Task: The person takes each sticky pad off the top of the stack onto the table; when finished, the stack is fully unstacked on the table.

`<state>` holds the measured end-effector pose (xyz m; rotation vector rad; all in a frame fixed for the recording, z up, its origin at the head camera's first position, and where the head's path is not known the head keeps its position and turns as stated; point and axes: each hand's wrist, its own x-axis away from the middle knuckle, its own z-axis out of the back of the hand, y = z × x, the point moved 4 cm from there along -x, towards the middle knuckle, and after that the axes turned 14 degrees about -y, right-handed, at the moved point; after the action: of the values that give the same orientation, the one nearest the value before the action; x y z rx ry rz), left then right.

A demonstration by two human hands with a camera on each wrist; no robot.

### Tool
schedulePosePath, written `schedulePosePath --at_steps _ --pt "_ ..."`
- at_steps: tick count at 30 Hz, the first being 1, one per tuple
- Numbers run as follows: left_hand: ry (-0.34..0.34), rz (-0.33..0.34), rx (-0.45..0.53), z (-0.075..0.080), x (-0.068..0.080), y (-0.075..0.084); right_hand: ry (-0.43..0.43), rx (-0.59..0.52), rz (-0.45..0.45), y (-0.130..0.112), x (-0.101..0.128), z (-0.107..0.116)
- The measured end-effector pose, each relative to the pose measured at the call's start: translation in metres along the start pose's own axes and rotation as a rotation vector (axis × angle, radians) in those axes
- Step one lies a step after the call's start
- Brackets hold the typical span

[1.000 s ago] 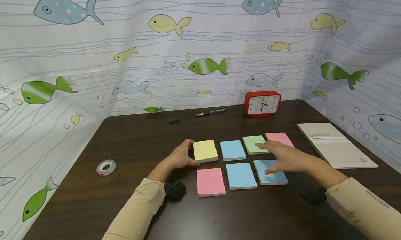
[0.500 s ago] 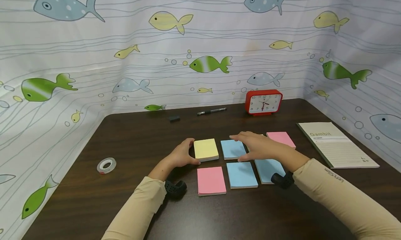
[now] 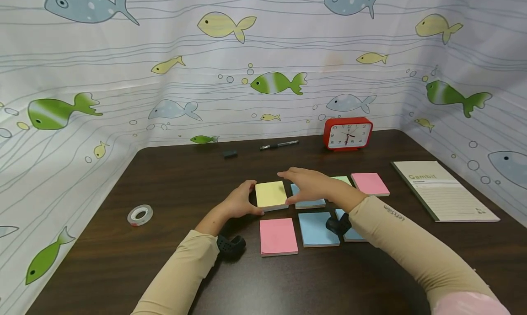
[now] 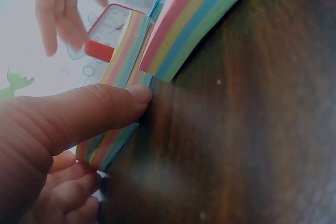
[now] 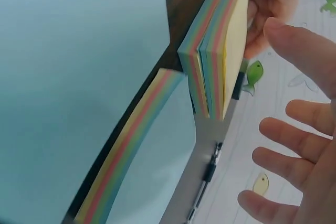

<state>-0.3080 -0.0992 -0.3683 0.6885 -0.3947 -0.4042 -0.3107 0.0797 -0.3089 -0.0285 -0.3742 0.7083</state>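
Our left hand [image 3: 239, 204] grips the yellow-topped sticky-note pad [image 3: 270, 195] by its left edge: in the left wrist view the thumb [image 4: 84, 114] presses flat against the pad's striped side while the fingers curl round from the far side. That pad sits at the left end of the back row, near the middle of the dark table [image 3: 173, 191].

Our right hand [image 3: 310, 184] hovers at about three o'clock from the pad, fingers spread wide and loosely bent, holding nothing; the right wrist view shows its fingertips [image 5: 273, 163] close to the pad's yellow face but apart from it. It hangs over the blue pad [image 3: 308, 203] next in the back row.

Outward from there, the green pad [image 3: 342, 180] and a pink pad [image 3: 369, 184] finish the back row at three o'clock. At six o'clock of the yellow pad lies the front row: a pink pad [image 3: 278, 236], a blue one [image 3: 317, 229], and another blue one mostly under our right forearm.

We judge the step in hand to be taking hold of the yellow pad with both hands. The next move calls for the right hand to close on the pad's free right edge without nudging the blue neighbour just beside it.
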Motion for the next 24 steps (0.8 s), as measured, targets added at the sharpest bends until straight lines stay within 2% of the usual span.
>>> schedulePosePath --at_steps 10,17,24 --pt "-0.003 -0.022 -0.024 0.0 -0.001 -0.001 -0.091 0.036 -0.026 -0.014 -0.037 -0.006" --pt "-0.007 -0.022 -0.022 0.0 0.0 -0.001 -0.184 0.087 -0.042 -0.017 -0.053 -0.015" --pt "-0.007 -0.015 -0.013 0.001 0.0 -0.002 -0.169 0.174 -0.062 -0.02 -0.057 -0.016"
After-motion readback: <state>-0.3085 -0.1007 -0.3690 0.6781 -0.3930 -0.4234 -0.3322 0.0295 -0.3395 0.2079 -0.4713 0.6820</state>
